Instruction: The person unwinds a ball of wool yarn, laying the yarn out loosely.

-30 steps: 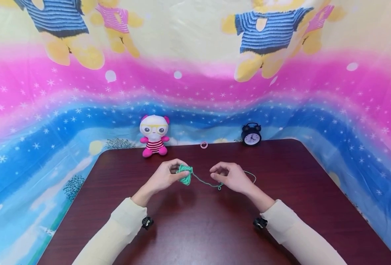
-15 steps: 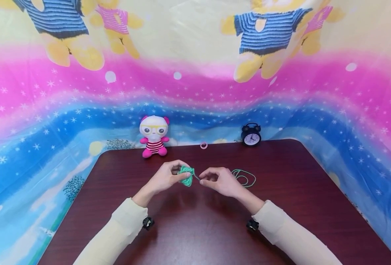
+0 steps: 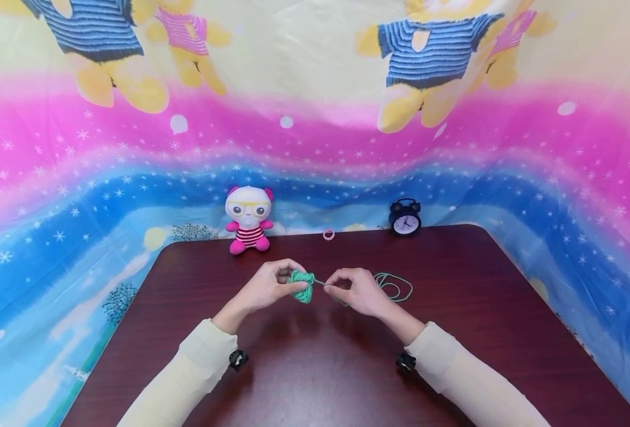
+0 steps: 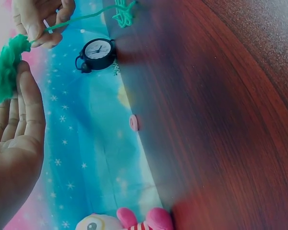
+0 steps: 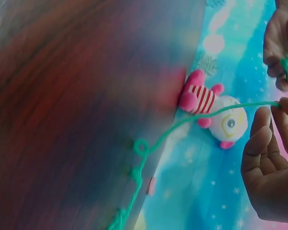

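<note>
My left hand [image 3: 269, 286] grips a small wound bundle of green yarn [image 3: 303, 287] between thumb and fingers, above the table. Just right of it, my right hand [image 3: 360, 292] pinches the strand that leaves the bundle, thumb against forefinger. Only a short length of yarn spans the gap between the hands. From the right fingertips the loose strand [image 5: 182, 122] runs down, with a small loop and kinks in it, as the right wrist view shows. Loose coils of yarn [image 3: 395, 300] lie on the table behind the right hand, partly hidden by it.
Along the back edge of the dark wooden table [image 3: 315, 367] sit a pink and white plush panda [image 3: 249, 219], a small pink ring [image 3: 328, 235] and a black alarm clock [image 3: 405, 217]. A printed cloth [image 3: 315, 142] hangs behind and at both sides.
My right hand has moved left, close to the bundle, and the span of yarn between the hands has shortened. The left hand keeps its grip, and the bundle has turned slightly.
</note>
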`<state>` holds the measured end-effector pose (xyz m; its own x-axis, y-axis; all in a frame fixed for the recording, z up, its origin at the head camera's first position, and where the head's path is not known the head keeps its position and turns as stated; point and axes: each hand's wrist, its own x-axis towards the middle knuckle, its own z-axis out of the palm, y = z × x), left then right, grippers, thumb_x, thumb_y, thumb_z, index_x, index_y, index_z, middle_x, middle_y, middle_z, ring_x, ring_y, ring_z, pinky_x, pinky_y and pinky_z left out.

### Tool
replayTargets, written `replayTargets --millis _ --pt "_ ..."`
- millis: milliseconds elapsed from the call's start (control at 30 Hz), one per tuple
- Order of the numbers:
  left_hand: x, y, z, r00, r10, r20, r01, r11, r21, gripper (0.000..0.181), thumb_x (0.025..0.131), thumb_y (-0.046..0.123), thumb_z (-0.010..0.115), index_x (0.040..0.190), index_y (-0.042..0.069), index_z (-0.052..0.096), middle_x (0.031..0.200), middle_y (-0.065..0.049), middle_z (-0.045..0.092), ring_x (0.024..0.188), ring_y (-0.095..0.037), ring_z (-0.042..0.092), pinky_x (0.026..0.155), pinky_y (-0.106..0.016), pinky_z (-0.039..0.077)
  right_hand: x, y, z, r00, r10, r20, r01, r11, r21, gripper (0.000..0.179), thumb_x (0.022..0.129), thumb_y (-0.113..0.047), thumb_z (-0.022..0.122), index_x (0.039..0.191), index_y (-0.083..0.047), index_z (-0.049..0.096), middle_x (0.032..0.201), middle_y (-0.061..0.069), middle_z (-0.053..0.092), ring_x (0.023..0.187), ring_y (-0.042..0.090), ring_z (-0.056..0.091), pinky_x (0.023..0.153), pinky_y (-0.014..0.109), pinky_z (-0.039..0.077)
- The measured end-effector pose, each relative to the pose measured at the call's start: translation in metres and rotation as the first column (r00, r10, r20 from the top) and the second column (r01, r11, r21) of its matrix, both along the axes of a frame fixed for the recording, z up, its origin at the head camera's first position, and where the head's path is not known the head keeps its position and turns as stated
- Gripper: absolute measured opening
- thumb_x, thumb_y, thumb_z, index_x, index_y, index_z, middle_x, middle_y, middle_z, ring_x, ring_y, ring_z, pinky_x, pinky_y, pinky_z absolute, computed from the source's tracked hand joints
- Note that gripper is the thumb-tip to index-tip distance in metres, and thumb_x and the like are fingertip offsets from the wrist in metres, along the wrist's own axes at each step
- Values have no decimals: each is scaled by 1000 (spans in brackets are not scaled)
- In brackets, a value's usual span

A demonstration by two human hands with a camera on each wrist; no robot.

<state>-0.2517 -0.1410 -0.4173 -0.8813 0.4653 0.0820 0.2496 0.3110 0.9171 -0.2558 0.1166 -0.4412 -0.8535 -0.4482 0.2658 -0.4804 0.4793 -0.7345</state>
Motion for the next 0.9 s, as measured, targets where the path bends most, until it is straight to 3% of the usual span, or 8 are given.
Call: replayTargets --millis 200,433,667,900 --pt "0 -4 -1 1000 -2 19 2 1000 12 28 87 19 78 108 8 63 95 -9 70 82 -19 71 83 -43 61 -7 15 5 997 -71 7 72 997 -19 10 93 -28 71 97 -20 76 78 -4 70 71 11 65 67 26 52" --pt "1 -7 -2 1000 6 -9 -6 1000 7 26 87 19 78 102 8 60 95 -7 68 83 -18 70 78 -35 60 -16 35 11 987 -160 3 160 986 -48 9 94 -30 70 96 -23 75 73 0 68 64 15 61 56 27 47" --pt "0 -9 -3 998 60 3 -60 997 43 27 87 16 78 103 6 58 98 -10 71 84 -17 68 77 -36 60 -21 55 16 972 -232 33 233 971 -56 15 95 -36 68 98 -23 74 82 8 73 73 21 67 61 33 51" --pt "-1 -9 -4 998 54 13 -55 995 82 30 87 9 77 108 5 55 99 -12 72 83 -14 68 74 -29 60 -23 72 17 958 -286 35 288 955 -76 18 95 -39 68 100 -22 74 86 11 74 81 33 70 64 31 53"
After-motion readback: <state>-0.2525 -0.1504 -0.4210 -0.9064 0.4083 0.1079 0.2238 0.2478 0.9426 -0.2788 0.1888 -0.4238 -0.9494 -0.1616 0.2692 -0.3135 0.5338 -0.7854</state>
